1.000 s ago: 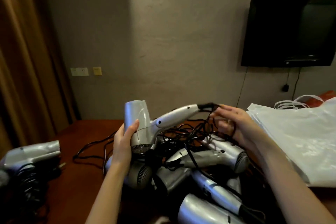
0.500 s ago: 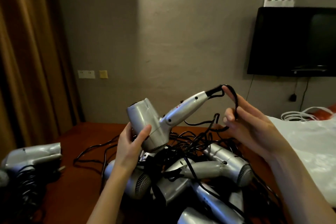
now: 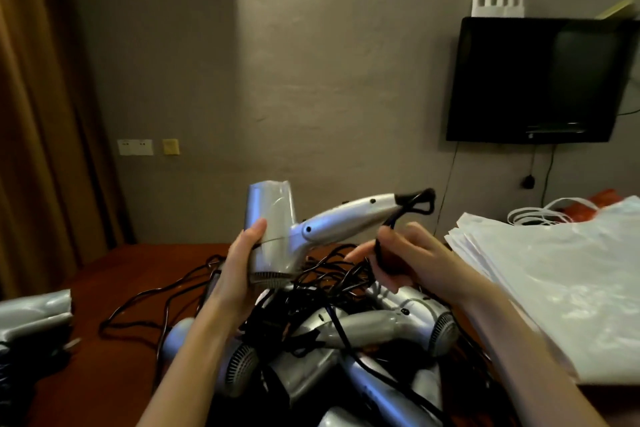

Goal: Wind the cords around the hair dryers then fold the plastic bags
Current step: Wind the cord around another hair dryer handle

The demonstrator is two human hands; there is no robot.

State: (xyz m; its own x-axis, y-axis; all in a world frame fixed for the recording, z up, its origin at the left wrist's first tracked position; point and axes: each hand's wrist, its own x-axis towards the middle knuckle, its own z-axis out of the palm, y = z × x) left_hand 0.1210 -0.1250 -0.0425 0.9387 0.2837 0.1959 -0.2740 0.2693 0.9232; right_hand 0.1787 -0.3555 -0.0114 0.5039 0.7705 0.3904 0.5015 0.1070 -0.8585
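My left hand [image 3: 239,267] grips the barrel of a silver hair dryer [image 3: 277,229], held above the pile with its handle pointing right. Its black cord [image 3: 415,203] loops out of the handle's end and runs down into my right hand [image 3: 412,260], which is closed around it just below the handle. Under both hands lies a heap of several silver hair dryers [image 3: 363,333] in a tangle of black cords [image 3: 322,277]. A stack of white plastic bags [image 3: 554,284] lies flat at the right.
A brown wooden table [image 3: 114,281] carries everything. Another silver dryer [image 3: 31,315] with wound cord sits at the left edge. A curtain hangs at the left. A black wall television [image 3: 533,80] and its hanging cables are at the back right.
The held dryer has come down a little and its handle now lies flatter. My right hand has dropped from the cord loop at the handle's end and closed on the cord below it.
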